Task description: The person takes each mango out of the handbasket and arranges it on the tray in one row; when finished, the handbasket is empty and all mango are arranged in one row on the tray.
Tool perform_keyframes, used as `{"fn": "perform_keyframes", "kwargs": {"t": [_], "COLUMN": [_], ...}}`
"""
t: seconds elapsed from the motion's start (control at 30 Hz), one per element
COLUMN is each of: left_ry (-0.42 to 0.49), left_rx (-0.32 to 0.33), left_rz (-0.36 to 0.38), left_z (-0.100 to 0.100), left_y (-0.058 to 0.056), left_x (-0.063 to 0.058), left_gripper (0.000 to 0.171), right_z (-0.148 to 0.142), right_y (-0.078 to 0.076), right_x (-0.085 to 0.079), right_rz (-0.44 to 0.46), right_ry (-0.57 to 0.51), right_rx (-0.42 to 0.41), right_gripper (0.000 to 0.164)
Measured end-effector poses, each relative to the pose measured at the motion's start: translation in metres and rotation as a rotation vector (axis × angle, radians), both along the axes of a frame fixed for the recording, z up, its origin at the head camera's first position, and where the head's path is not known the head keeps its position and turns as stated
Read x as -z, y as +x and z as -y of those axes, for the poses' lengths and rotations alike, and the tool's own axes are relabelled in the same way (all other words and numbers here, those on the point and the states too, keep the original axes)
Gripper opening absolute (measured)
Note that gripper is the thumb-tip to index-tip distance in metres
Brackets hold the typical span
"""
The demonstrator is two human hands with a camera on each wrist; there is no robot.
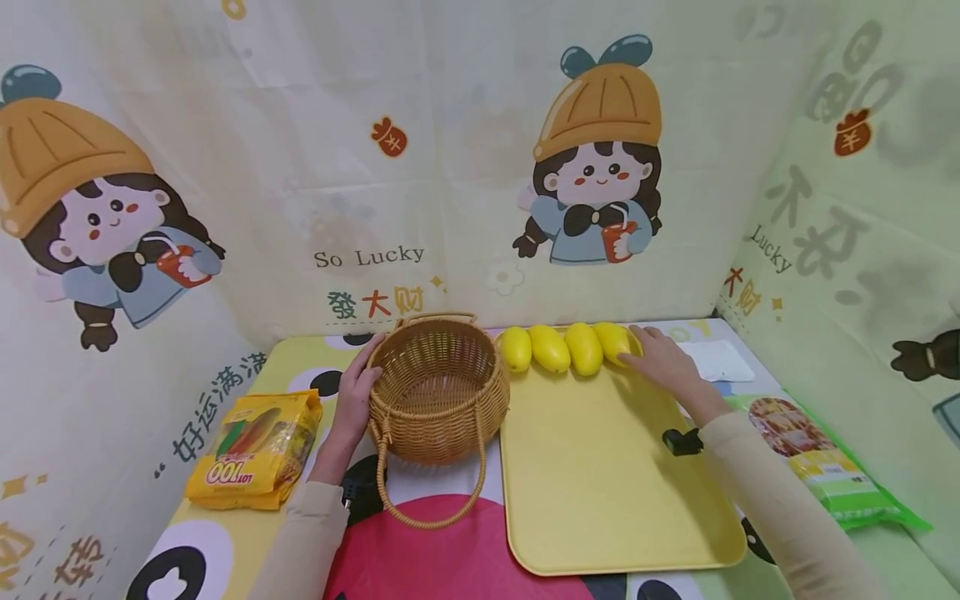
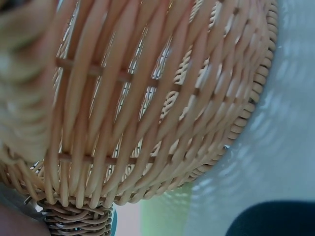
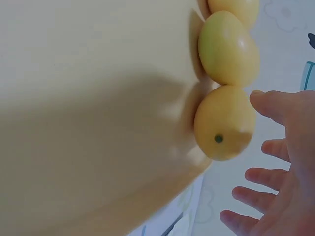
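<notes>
A woven wicker basket (image 1: 442, 433) stands left of centre, its mouth upward and one looped handle hanging down in front. My left hand (image 1: 356, 396) holds its left side at the rim; in the left wrist view the weave (image 2: 147, 98) fills most of the picture and hides the fingers. Several yellow mangoes (image 1: 585, 348) lie side by side along the far edge of a yellow tray (image 1: 600, 467). At the rightmost mango (image 3: 224, 123) is my right hand (image 1: 667, 367), fingers spread, its thumb tip close by the fruit in the right wrist view.
A yellow snack packet (image 1: 251, 450) lies left of the basket. Right of the tray are a green food bag (image 1: 825, 458) and a white packet (image 1: 716, 361). A printed cloth wall (image 1: 465, 200) closes off the back, and cloth hangs at both sides too.
</notes>
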State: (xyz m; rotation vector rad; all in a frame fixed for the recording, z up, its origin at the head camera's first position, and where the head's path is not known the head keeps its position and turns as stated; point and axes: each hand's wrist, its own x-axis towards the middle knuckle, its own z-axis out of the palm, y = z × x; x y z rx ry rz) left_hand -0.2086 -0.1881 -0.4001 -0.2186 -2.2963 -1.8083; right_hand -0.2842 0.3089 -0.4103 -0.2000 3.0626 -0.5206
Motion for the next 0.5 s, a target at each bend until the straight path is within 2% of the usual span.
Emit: {"fn": "perform_keyframes", "kwargs": {"t": [0.2,0.37,0.43,0.5], "left_ry": [-0.014,-0.046,-0.082,-0.147], "left_rx": [-0.004,-0.005,-0.002,0.000], "left_rz": [-0.004,-0.016,-0.019,-0.014], "left_z": [0.003,0.011,0.017,0.021], "left_y": [-0.001,-0.010,-0.013,-0.013], "left_x": [-0.001,0.014,0.020,0.021], "left_gripper": [0.057,0.055,0.054,0.053], "right_z": [-0.001,-0.001,-0.001,-0.001], "right_y": [0.001,0.002,0.003,0.005], "right_x": [-0.004,-0.002,-0.001,-0.001], "right_rz": [-0.011,-0.017,-0.029,-0.050], "right_ry": [-0.013,-0.010,0.001,0.017], "right_rx": [0.001,-0.015,-0.025,-0.038], "right_gripper": [0.077,0.079,0.079,0.078]}}
